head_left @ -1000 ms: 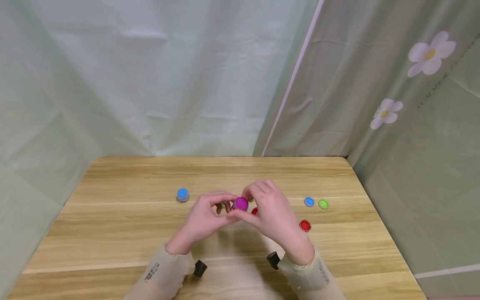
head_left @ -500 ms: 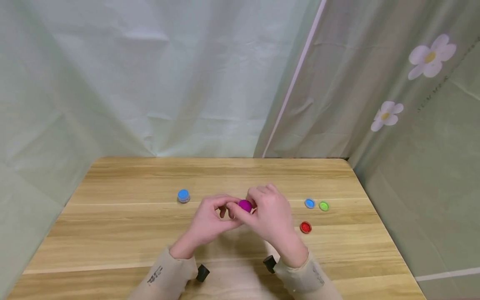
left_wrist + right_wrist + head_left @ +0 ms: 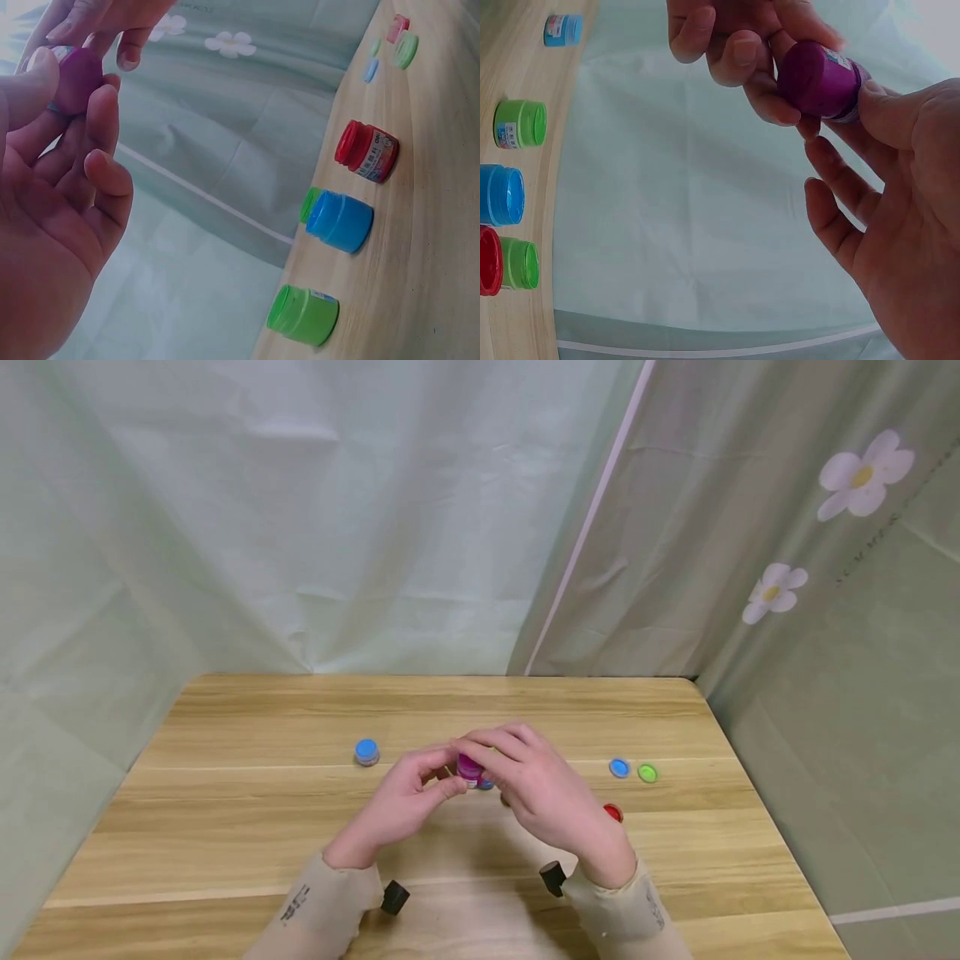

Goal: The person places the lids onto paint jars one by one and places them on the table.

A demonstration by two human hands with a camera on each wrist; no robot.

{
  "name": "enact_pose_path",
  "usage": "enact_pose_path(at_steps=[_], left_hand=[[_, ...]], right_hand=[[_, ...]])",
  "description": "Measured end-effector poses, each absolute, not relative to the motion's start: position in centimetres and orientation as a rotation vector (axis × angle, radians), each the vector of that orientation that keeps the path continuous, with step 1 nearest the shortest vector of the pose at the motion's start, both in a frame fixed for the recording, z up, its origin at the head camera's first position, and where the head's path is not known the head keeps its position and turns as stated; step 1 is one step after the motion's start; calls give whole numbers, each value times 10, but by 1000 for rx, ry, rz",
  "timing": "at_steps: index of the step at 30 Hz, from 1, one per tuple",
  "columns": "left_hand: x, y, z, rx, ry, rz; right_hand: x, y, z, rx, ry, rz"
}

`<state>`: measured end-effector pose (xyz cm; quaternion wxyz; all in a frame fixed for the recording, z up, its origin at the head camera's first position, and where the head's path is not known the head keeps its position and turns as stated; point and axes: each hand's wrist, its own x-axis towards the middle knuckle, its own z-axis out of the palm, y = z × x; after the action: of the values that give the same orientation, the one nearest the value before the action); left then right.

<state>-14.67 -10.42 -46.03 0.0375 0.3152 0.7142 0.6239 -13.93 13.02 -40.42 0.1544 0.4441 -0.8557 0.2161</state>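
Observation:
Over the middle of the table, both hands hold a small purple paint jar (image 3: 470,768). My left hand (image 3: 401,797) grips it from the left with thumb and fingers, seen close in the left wrist view. My right hand (image 3: 540,785) reaches over its top from the right, partly covering it in the head view. In the right wrist view, the right thumb presses one end of the purple jar (image 3: 821,82), while the left fingers wrap the other. Below stand uncapped jars: a red jar (image 3: 367,150), a blue jar (image 3: 341,221) and a green jar (image 3: 304,315).
A blue-topped jar (image 3: 366,752) stands alone at the left. At the right lie a blue lid (image 3: 619,767), a green lid (image 3: 648,772) and a red lid (image 3: 613,812). Another green jar (image 3: 521,262) is beside the red one. A curtain hangs behind the wooden table (image 3: 262,827).
The purple jar has tipped so its side now shows in the head view, and shifted slightly left since half a second ago. The right fingers have stretched over its top.

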Motion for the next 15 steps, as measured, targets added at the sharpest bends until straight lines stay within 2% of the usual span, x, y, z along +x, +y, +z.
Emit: enact_pose_path(at_steps=[15], left_hand=[[-150, -103, -464, 909, 2247, 1893]], right_hand=[[-136, 132, -400, 1247, -2517, 603]])
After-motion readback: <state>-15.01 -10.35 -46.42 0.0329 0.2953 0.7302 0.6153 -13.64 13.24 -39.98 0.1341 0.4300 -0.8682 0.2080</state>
